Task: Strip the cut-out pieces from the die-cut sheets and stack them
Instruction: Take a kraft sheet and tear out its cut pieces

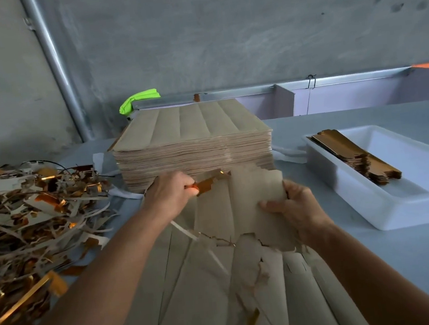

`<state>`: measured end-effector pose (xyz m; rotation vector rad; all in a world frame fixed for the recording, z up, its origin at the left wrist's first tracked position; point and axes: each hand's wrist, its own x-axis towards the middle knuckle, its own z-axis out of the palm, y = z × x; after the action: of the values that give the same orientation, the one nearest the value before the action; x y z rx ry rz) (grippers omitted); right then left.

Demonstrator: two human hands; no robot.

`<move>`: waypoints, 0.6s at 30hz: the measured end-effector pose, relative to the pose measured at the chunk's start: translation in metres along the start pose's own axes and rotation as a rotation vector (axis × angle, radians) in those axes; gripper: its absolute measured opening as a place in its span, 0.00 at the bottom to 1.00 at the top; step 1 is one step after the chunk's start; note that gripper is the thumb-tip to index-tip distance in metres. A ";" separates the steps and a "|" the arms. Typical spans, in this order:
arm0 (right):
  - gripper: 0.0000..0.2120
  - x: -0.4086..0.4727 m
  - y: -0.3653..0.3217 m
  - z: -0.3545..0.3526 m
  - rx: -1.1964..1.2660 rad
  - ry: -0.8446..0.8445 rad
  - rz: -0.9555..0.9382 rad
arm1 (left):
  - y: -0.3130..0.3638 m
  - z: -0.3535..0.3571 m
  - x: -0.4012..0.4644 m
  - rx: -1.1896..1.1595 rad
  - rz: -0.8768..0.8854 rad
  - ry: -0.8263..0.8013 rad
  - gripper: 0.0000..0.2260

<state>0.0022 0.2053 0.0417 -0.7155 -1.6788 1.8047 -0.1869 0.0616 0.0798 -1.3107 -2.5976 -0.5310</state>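
A brown die-cut sheet lies in front of me on the table, its strips partly separated and its edges torn. My left hand pinches a gold-backed waste strip at the sheet's far end. My right hand grips the lifted far edge of the cut-out pieces, thumb on top. A tall stack of die-cut sheets stands just beyond both hands. Stripped pieces lie stacked in a white tray to the right.
A big heap of gold and grey waste strips covers the table's left side. The grey table shows bare to the right, near the tray. A concrete wall, a metal pipe and a green object lie behind the stack.
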 end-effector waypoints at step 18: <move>0.16 -0.009 0.003 -0.028 0.363 0.230 0.086 | 0.035 0.006 -0.039 0.265 0.103 0.169 0.18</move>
<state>0.0279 0.2179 0.0366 -0.8055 -1.1487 1.9331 -0.1361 0.0545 0.0697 -1.2450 -2.3530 -0.2570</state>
